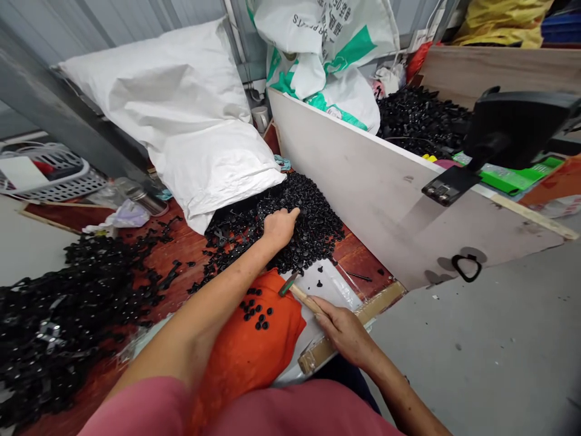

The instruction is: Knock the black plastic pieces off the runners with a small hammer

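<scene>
My left hand [279, 227] reaches forward into a heap of small black plastic parts [308, 206] on the red wooden table, its fingers curled down among the parts. My right hand [345, 330] grips a tool with a wooden handle [302, 297] and a thin green-tinted tip, held over a white sheet [329, 284]. An orange cloth [247, 351] lies between my arms with several black parts [256, 312] on it.
A big white sack [190, 127] lies behind the heap. A second black pile [68, 315] covers the left of the table. A white board [376, 181] walls off the right, with more black parts [417, 118] and a black device [512, 130] behind it. A basket [49, 172] sits far left.
</scene>
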Tool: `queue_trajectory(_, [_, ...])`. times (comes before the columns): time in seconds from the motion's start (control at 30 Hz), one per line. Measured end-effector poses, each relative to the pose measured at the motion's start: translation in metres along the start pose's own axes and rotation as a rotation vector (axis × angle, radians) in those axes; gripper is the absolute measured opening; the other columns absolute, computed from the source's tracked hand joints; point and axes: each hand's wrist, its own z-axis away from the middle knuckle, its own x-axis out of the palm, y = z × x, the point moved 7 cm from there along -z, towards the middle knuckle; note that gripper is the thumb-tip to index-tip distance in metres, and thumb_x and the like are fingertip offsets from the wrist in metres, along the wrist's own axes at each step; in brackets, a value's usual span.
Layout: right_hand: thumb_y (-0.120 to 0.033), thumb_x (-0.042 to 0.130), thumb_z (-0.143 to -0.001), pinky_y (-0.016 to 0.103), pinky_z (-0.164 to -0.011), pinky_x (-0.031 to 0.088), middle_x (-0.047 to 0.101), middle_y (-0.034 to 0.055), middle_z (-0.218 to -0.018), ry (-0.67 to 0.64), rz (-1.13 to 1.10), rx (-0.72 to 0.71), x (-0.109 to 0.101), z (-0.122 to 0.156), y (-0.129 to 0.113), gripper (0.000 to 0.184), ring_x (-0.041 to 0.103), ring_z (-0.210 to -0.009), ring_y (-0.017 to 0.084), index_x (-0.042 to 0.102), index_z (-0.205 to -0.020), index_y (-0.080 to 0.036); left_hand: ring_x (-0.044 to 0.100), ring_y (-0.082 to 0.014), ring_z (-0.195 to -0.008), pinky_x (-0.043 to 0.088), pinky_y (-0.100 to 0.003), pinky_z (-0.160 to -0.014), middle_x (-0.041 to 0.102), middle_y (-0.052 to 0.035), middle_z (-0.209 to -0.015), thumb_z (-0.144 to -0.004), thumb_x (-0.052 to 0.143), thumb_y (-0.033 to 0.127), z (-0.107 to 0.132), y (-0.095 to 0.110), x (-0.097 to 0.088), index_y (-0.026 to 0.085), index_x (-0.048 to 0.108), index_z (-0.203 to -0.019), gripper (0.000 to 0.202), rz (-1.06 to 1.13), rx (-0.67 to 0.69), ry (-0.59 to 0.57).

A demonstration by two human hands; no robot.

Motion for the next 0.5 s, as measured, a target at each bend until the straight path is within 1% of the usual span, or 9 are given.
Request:
queue_trajectory(0.07, [-0.035,0.045,-0.102,0.038,-0.095,0.054,0.077,0.0005,-0.125,0.011,-0.014,0.0,0.0,0.0,0.002,0.048,0.073,-0.108,0.026,0.057,-0.148,-0.034,0.061,-0.0274,-0.108,0.048,-0.036,-0.085,0.063,-0.0127,-0.118,-0.102,0.046,0.036,0.001,-0.014,-0.023,0.027,0.07,-0.125,0.034,0.09,-0.029,0.107])
queue_trajectory(0.13, [-0.037,0.045,-0.102,0.04,-0.099,0.053,0.075,0.0011,-0.129,0.015,-0.049,-0.02,0.0,0.001,0.003,0.048,0.071,-0.113,0.027,0.057,-0.149,-0.033,0.061,-0.0255,-0.109,0.049,-0.034,-0.088,0.064,-0.0109,-0.115,-0.098,0.053,0.035,0.008,-0.031,-0.047,0.023,0.075,-0.113,0.029,0.246,-0.045,0.195])
queue_trajectory(0.17, [-0.038,0.044,-0.103,0.04,-0.102,0.052,0.074,0.0015,-0.131,0.014,-0.07,-0.031,0.0,0.0,0.004,0.049,0.07,-0.116,0.027,0.057,-0.149,-0.033,0.062,-0.0237,-0.104,0.049,-0.033,-0.087,0.067,-0.0094,-0.108,-0.096,0.056,0.033,0.016,-0.04,-0.057,0.021,0.075,-0.107,0.026,0.354,-0.053,0.201])
queue_trajectory(0.2, [-0.039,0.044,-0.103,0.041,-0.103,0.052,0.073,0.0021,-0.134,0.011,-0.087,-0.042,0.0,0.0,0.005,0.049,0.069,-0.119,0.027,0.057,-0.15,-0.032,0.064,-0.0214,-0.094,0.05,-0.032,-0.083,0.068,-0.0075,-0.099,-0.093,0.058,0.031,0.026,-0.049,-0.064,0.019,0.074,-0.103,0.023,0.489,-0.068,0.176])
queue_trajectory(0.23, [-0.04,0.044,-0.103,0.041,-0.103,0.052,0.072,0.0029,-0.135,0.008,-0.098,-0.05,0.0,0.0,0.006,0.049,0.068,-0.12,0.027,0.057,-0.149,-0.032,0.064,-0.0188,-0.083,0.051,-0.03,-0.077,0.069,-0.0052,-0.089,-0.09,0.06,0.032,0.04,-0.058,-0.068,0.018,0.072,-0.101,0.021,0.653,-0.091,0.124])
queue_trajectory(0.3, [-0.045,0.043,-0.103,0.04,-0.098,0.055,0.074,0.004,-0.131,0.007,-0.107,-0.056,0.001,-0.001,0.01,0.05,0.069,-0.117,0.028,0.059,-0.148,-0.031,0.06,-0.0141,-0.064,0.049,-0.027,-0.064,0.068,-0.0022,-0.078,-0.086,0.065,0.036,0.078,-0.071,-0.068,0.018,0.066,-0.103,0.026,1.014,-0.151,-0.022])
queue_trajectory(0.37, [-0.049,0.044,-0.102,0.039,-0.086,0.059,0.079,0.0035,-0.112,0.016,-0.109,-0.037,0.001,-0.002,0.017,0.052,0.073,-0.103,0.028,0.06,-0.147,-0.032,0.058,-0.0115,-0.058,0.047,-0.024,-0.06,0.069,-0.0013,-0.077,-0.084,0.069,0.042,0.125,-0.079,-0.065,0.019,0.057,-0.116,0.041,1.272,-0.204,-0.141])
queue_trajectory(0.43, [-0.054,0.046,-0.101,0.036,-0.07,0.06,0.077,0.0022,-0.084,0.015,-0.126,0.003,0.003,-0.003,0.026,0.054,0.073,-0.08,0.026,0.06,-0.149,-0.032,0.056,-0.01,-0.056,0.044,-0.021,-0.057,0.069,0.0013,-0.075,-0.085,0.069,0.043,0.17,-0.086,-0.06,0.022,0.046,-0.135,0.06,1.356,-0.269,-0.176])
queue_trajectory(0.5, [-0.057,0.047,-0.099,0.032,-0.057,0.055,0.068,0.0004,-0.065,0.011,-0.138,0.037,0.004,-0.005,0.034,0.058,0.066,-0.061,0.023,0.059,-0.15,-0.03,0.055,-0.0097,-0.056,0.04,-0.019,-0.056,0.065,0.0048,-0.071,-0.089,0.065,0.042,0.208,-0.093,-0.055,0.024,0.026,-0.154,0.078,1.324,-0.296,-0.166])
